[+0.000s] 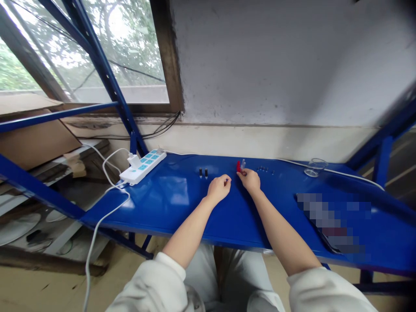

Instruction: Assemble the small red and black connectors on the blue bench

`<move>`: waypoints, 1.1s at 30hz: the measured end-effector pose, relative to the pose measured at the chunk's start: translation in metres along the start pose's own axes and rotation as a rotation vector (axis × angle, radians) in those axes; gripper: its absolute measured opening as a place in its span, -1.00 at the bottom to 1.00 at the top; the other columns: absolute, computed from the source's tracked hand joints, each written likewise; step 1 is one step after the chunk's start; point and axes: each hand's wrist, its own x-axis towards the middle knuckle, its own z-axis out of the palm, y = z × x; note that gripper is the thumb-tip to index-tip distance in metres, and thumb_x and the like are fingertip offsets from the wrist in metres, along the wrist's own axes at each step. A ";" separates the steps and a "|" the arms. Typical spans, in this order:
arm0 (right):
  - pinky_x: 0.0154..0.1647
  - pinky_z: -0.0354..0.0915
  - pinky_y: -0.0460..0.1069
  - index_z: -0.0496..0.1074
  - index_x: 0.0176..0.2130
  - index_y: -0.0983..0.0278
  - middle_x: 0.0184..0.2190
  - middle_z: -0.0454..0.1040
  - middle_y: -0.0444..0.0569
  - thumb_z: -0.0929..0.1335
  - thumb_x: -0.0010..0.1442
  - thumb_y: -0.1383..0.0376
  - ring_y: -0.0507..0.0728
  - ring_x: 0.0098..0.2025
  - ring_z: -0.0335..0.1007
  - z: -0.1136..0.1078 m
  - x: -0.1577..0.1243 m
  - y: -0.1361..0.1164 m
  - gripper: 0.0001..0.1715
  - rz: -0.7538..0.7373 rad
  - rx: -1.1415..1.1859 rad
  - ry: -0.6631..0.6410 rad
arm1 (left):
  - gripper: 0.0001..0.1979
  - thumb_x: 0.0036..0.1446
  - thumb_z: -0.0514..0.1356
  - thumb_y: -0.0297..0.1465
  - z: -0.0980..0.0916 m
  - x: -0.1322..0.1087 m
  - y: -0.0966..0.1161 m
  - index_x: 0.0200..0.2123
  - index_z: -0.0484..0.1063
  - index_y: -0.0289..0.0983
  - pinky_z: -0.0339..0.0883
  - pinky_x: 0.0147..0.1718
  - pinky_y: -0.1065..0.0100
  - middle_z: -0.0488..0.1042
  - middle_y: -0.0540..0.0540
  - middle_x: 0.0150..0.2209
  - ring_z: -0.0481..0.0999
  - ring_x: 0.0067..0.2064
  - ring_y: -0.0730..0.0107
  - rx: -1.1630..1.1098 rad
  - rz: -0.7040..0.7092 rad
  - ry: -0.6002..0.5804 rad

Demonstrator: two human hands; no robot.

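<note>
Head view: R hand (249,180) pinches a small red piece (238,166) (clear bit (243,164) right beside it) against the blue shelf (182,208). L hand (218,190) is curled, grip can't tell, w/ two black pegs (203,172) just ahead; tiny dark bits (264,170) sit right of R hand, power strip (143,167) well left of L hand.
</note>
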 end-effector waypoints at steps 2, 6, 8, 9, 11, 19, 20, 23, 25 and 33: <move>-0.58 0.04 -0.10 0.43 -0.48 0.21 -0.52 0.46 -0.05 0.28 0.01 0.17 0.06 -0.51 0.33 0.000 0.000 0.000 -0.79 0.007 -0.005 0.000 | -0.82 0.02 0.03 -0.43 0.000 0.000 0.001 -0.41 0.43 -0.24 0.06 -0.55 0.46 0.36 0.01 -0.63 0.27 -0.60 0.48 0.000 0.008 -0.002; -0.56 0.06 -0.10 0.44 -0.46 0.21 -0.50 0.46 -0.05 0.28 0.02 0.16 0.06 -0.48 0.34 0.001 0.000 -0.001 -0.79 0.023 -0.008 -0.009 | -0.81 0.04 0.02 -0.43 0.000 -0.001 0.001 -0.40 0.44 -0.24 0.06 -0.56 0.46 0.35 0.01 -0.64 0.26 -0.61 0.48 0.019 0.022 -0.006; -0.55 0.06 -0.09 0.44 -0.44 0.21 -0.49 0.47 -0.05 0.28 0.02 0.16 0.07 -0.46 0.35 0.001 0.000 -0.002 -0.79 0.033 -0.009 -0.014 | -0.81 0.04 0.02 -0.42 0.000 -0.001 0.001 -0.40 0.44 -0.23 0.06 -0.56 0.46 0.36 0.01 -0.63 0.26 -0.62 0.48 0.025 0.027 -0.006; -0.55 0.06 -0.09 0.44 -0.43 0.20 -0.49 0.47 -0.05 0.29 0.03 0.15 0.07 -0.46 0.35 0.002 0.000 -0.002 -0.79 0.038 -0.011 -0.014 | -0.81 0.05 0.02 -0.42 0.000 -0.001 0.000 -0.40 0.44 -0.23 0.05 -0.56 0.46 0.36 0.01 -0.63 0.26 -0.62 0.48 0.030 0.029 -0.007; -0.55 0.07 -0.09 0.45 -0.43 0.20 -0.49 0.47 -0.05 0.29 0.03 0.15 0.08 -0.45 0.36 0.002 0.000 -0.003 -0.79 0.041 -0.015 -0.008 | -0.81 0.05 0.02 -0.41 0.001 -0.001 -0.001 -0.40 0.44 -0.23 0.05 -0.57 0.46 0.35 0.01 -0.63 0.26 -0.62 0.48 0.039 0.032 -0.007; -0.54 0.10 -0.09 0.46 -0.45 0.20 -0.50 0.49 -0.03 0.31 0.02 0.15 0.09 -0.44 0.39 -0.002 0.001 -0.004 -0.80 0.052 -0.034 -0.002 | -0.81 0.05 0.02 -0.40 0.002 -0.001 -0.003 -0.38 0.43 -0.24 0.09 -0.57 0.46 0.38 0.00 -0.61 0.32 -0.59 0.47 0.075 0.057 -0.020; -0.53 0.12 -0.08 0.46 -0.44 0.21 -0.49 0.49 -0.01 0.32 0.02 0.16 0.11 -0.43 0.39 -0.003 0.001 -0.004 -0.80 0.065 -0.044 -0.008 | -0.81 0.05 0.02 -0.40 0.002 -0.001 -0.003 -0.38 0.43 -0.24 0.10 -0.57 0.46 0.38 0.00 -0.61 0.32 -0.60 0.47 0.074 0.059 -0.020; -0.48 0.16 -0.05 0.47 -0.39 0.24 -0.44 0.50 0.07 0.31 0.03 0.24 0.14 -0.39 0.41 -0.005 0.004 -0.001 -0.83 0.106 -0.077 -0.030 | -0.81 0.05 0.01 -0.41 0.001 -0.001 -0.003 -0.38 0.43 -0.24 0.10 -0.57 0.46 0.37 0.01 -0.63 0.31 -0.61 0.47 0.062 0.066 -0.018; -0.44 0.18 -0.05 0.47 -0.34 0.27 -0.40 0.51 0.10 0.30 0.03 0.32 0.16 -0.35 0.42 -0.006 0.005 0.001 -0.82 0.118 -0.087 -0.042 | -0.81 0.06 0.01 -0.41 0.000 -0.001 -0.002 -0.38 0.43 -0.24 0.09 -0.57 0.46 0.37 0.00 -0.63 0.31 -0.60 0.46 0.060 0.067 -0.023; -0.42 0.19 -0.02 0.50 -0.39 0.23 -0.40 0.51 0.09 0.29 0.05 0.18 0.20 -0.31 0.42 -0.013 0.001 -0.001 -0.77 0.171 -0.098 -0.085 | -0.81 0.07 0.00 -0.42 0.000 -0.004 -0.001 -0.37 0.42 -0.21 0.02 -0.58 0.44 0.39 -0.01 -0.59 0.34 -0.57 0.42 0.163 0.100 -0.069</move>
